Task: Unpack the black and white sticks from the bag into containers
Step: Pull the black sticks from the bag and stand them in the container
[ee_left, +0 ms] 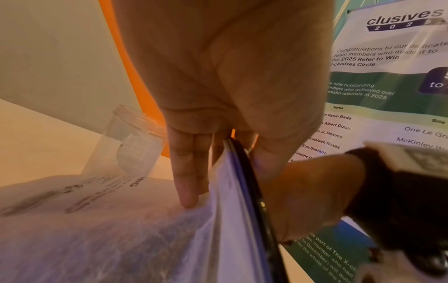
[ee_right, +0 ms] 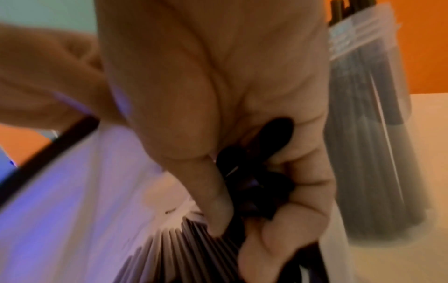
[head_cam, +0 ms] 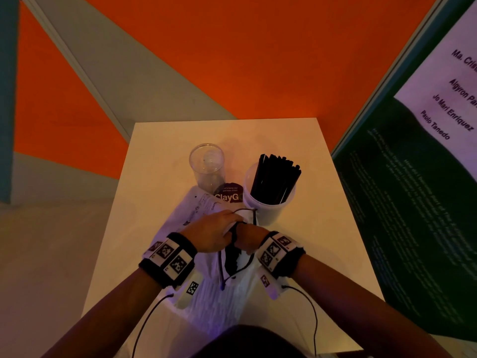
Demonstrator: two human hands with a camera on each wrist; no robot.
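Observation:
A white plastic bag point(head_cam: 214, 301) with a black drawstring lies on the white table point(head_cam: 154, 177) right in front of me. My left hand point(head_cam: 211, 233) pinches the bag's black-edged rim point(ee_left: 242, 172) and holds the mouth apart. My right hand point(head_cam: 249, 240) is inside the mouth, fingers curled round a bundle of black sticks point(ee_right: 257, 183). More sticks point(ee_right: 194, 249) lie deeper in the bag. A white cup point(head_cam: 268, 210) behind the bag at the right holds several black sticks point(head_cam: 276, 179). A clear jar point(head_cam: 206, 164) at the back left looks empty.
A dark round label reading ClayGo point(head_cam: 228, 193) shows between jar and cup. A green and white poster board point(head_cam: 413, 202) stands close along the table's right edge. An orange wall rises behind the table. The floor lies to the left.

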